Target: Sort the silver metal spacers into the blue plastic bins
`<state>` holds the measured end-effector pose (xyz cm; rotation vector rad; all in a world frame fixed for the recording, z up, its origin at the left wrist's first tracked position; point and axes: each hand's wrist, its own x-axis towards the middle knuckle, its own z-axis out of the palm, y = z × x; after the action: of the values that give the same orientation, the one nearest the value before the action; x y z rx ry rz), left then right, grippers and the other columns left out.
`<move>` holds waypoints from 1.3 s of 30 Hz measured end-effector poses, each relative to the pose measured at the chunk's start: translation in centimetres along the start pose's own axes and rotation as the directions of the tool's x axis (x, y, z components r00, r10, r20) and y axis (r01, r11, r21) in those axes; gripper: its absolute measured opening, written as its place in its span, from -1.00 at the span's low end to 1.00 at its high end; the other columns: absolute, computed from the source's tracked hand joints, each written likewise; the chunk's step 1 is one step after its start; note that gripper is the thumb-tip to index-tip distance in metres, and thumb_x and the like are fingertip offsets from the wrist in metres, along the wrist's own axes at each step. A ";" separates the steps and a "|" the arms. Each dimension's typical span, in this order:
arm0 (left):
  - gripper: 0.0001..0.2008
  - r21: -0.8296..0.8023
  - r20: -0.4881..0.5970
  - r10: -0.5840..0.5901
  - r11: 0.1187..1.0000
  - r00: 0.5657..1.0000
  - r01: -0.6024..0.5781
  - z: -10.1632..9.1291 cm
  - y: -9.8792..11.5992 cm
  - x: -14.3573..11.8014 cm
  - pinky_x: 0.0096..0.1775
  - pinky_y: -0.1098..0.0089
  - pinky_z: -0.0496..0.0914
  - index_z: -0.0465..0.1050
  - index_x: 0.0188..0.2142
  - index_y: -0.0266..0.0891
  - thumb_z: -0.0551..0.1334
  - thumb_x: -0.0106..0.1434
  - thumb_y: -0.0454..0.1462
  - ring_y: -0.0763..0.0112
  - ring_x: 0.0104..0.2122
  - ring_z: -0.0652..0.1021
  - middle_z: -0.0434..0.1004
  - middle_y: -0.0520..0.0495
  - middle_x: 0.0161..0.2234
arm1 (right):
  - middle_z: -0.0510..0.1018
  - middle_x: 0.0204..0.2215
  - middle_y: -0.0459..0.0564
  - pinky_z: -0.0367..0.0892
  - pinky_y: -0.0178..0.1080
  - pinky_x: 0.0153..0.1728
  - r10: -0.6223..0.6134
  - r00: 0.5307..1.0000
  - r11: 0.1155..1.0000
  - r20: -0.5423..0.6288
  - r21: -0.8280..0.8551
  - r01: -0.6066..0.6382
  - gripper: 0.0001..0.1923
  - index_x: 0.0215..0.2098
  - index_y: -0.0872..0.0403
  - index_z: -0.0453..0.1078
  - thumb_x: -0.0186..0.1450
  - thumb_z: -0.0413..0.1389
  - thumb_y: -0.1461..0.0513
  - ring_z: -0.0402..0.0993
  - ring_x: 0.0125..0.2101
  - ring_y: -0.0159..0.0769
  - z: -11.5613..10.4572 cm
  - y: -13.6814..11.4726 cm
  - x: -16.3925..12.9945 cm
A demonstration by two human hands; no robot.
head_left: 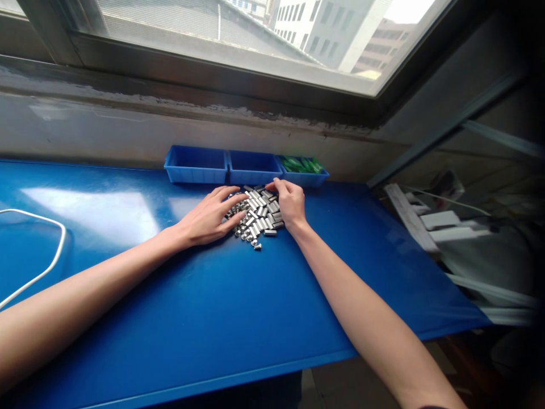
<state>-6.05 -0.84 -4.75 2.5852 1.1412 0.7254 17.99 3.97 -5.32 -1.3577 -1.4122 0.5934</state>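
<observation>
A heap of small silver metal pieces lies on the blue table. Its right part is short metal bars (pixel 271 218), and its left part is rounded pieces that look like screws (pixel 249 234). My left hand (pixel 213 213) rests palm down at the heap's left side, fingers spread over the rounded pieces and hiding some of them. At the upper right edge of the heap is my right hand (pixel 290 201), its thumb and fingers drawn together. Whatever may be between those fingertips is too small to make out.
Behind the heap stand three joined blue bins: the left bin (pixel 196 173), the middle bin (pixel 255 175) and the right bin (pixel 304 180), which contains green items (pixel 302 165). A white cable (pixel 62 241) curves over the table's left side. White power strips (pixel 440 220) sit beyond the right edge.
</observation>
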 end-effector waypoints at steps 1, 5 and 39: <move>-0.41 -0.003 0.010 -0.002 1.000 1.000 0.002 -0.1 0.2 0.0 0.43 -0.03 0.22 0.37 0.39 -0.27 0.03 0.57 0.02 -0.04 0.41 0.31 0.28 -0.36 0.42 | 0.72 -0.38 -0.06 0.33 -0.14 -0.10 0.002 1.000 1.000 0.002 0.001 -0.002 -0.56 -0.45 0.00 0.61 0.39 0.10 -0.07 0.60 -0.25 -0.14 0.0 0.0 0.0; -0.23 0.004 0.059 -0.014 1.000 0.998 0.013 -0.7 1.0 -0.1 0.41 -0.17 0.22 0.33 0.42 -0.17 0.21 0.41 0.20 -0.20 0.43 0.27 0.21 -0.34 0.47 | 0.72 -0.37 -0.07 0.33 -0.15 -0.12 0.014 1.000 1.000 0.006 0.017 -0.014 -0.56 -0.44 0.00 0.61 0.40 0.11 -0.06 0.60 -0.24 -0.15 -0.1 0.0 -0.1; -0.10 -0.021 0.129 0.033 0.999 0.991 -0.031 -1.2 2.0 -0.7 0.46 -0.24 0.07 0.10 0.53 -0.08 0.32 0.24 -0.17 -0.24 0.53 0.03 -0.07 -0.25 0.57 | 0.72 -0.36 -0.05 0.34 -0.14 -0.10 0.015 1.000 1.000 0.026 0.011 -0.015 -0.55 -0.44 0.00 0.59 0.41 0.07 -0.06 0.59 -0.24 -0.12 -0.1 -0.6 -0.2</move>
<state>-5.83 -2.67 -3.23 2.5979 1.0519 0.5633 17.79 3.58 -4.81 -1.3569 -1.4184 0.6300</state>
